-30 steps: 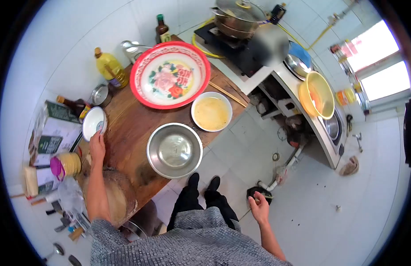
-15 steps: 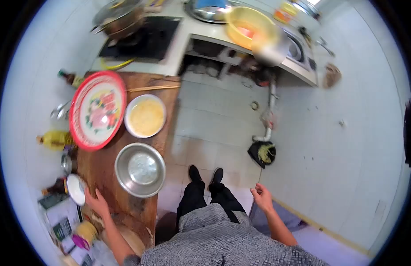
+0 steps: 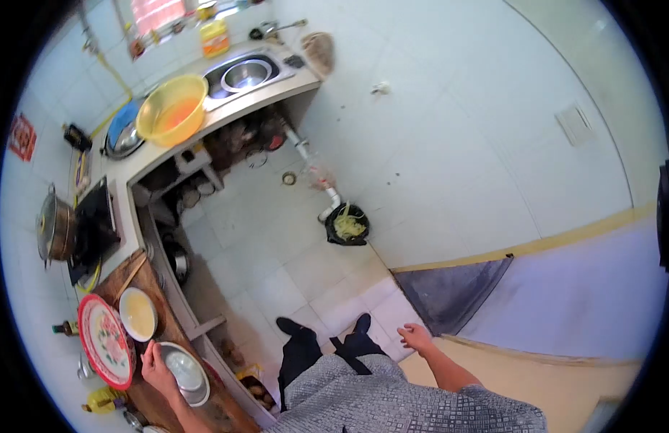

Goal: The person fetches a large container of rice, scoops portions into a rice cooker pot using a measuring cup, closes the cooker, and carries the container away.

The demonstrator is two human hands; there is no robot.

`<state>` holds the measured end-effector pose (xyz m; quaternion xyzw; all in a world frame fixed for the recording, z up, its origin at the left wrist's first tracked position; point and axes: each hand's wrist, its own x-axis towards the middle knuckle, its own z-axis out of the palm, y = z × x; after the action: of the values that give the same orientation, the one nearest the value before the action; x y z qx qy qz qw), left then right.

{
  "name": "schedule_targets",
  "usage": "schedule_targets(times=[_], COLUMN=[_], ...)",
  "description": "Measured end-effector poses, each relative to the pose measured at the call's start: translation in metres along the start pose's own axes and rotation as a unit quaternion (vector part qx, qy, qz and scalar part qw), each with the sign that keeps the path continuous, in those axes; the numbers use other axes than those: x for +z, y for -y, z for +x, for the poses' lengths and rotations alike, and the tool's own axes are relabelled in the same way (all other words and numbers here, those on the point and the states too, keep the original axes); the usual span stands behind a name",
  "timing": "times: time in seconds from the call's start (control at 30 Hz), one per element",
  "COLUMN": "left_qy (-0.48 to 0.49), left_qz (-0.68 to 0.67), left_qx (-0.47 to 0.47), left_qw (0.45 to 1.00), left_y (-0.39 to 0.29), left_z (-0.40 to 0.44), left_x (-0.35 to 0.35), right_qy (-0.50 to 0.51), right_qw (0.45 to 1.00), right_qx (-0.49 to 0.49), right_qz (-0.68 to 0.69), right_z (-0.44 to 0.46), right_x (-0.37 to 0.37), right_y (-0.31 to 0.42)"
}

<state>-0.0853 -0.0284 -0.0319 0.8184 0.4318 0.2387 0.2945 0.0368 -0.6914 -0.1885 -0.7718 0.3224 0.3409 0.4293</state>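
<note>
At the lower left, my left hand (image 3: pixel 158 372) is closed at the near-left rim of a silver metal basin (image 3: pixel 186 374), its fingers bent over the edge. Whether the basin is lifted off the wooden counter (image 3: pixel 212 390) I cannot tell. Just beyond it sits a white bowl (image 3: pixel 140 315) of pale yellow liquid. A large red-rimmed enamel tray (image 3: pixel 106 341) with a floral print lies to the left of that. My right hand (image 3: pixel 415 338) hangs in the air over the floor, loosely bent, fingers apart, holding nothing.
A pot (image 3: pixel 57 227) stands by the black cooktop (image 3: pixel 95 227). Farther along are a yellow basin (image 3: pixel 172 112) and a sink (image 3: pixel 277 68) with a metal bowl (image 3: pixel 246 74) inside. A black-lined bin (image 3: pixel 347 224) stands by the wall. Bottles (image 3: pixel 103 400) line the left wall.
The view has swung right, bringing the sink and the right wall into sight. My left hand has gone from beside a small white bowl to the metal basin. My right hand stays empty.
</note>
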Motion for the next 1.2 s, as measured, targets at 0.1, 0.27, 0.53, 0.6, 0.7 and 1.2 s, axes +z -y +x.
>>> schedule_targets(times=[0.1, 0.27, 0.53, 0.6, 0.7, 1.2], left_qy=[0.064, 0.080, 0.161, 0.215, 0.340, 0.154], left_qz=[-0.165, -0.187, -0.200, -0.212, -0.170, -0.300], left_qx=[-0.002, 0.083, 0.230, 0.237, 0.239, 0.486], left_qw=[0.984, 0.975, 0.939, 0.923, 0.893, 0.806], left_y=[-0.058, -0.215, -0.379, -0.402, -0.404, -0.638], left_z=[-0.009, -0.074, -0.141, -0.150, -0.127, -0.220], left_x=[0.053, 0.126, 0.218, 0.244, 0.297, 0.373], right_qy=[-0.011, -0.033, -0.106, -0.184, -0.162, -0.097], right_qw=[0.998, 0.980, 0.921, 0.889, 0.881, 0.794], right_qx=[0.040, 0.094, 0.166, 0.180, 0.197, 0.281], right_qz=[0.043, 0.174, 0.335, 0.380, 0.398, 0.530], right_z=[0.006, 0.019, 0.002, -0.017, -0.024, -0.029], right_x=[-0.036, -0.097, -0.195, -0.207, -0.202, -0.114], right_y=[-0.056, -0.166, -0.327, -0.350, -0.366, -0.377])
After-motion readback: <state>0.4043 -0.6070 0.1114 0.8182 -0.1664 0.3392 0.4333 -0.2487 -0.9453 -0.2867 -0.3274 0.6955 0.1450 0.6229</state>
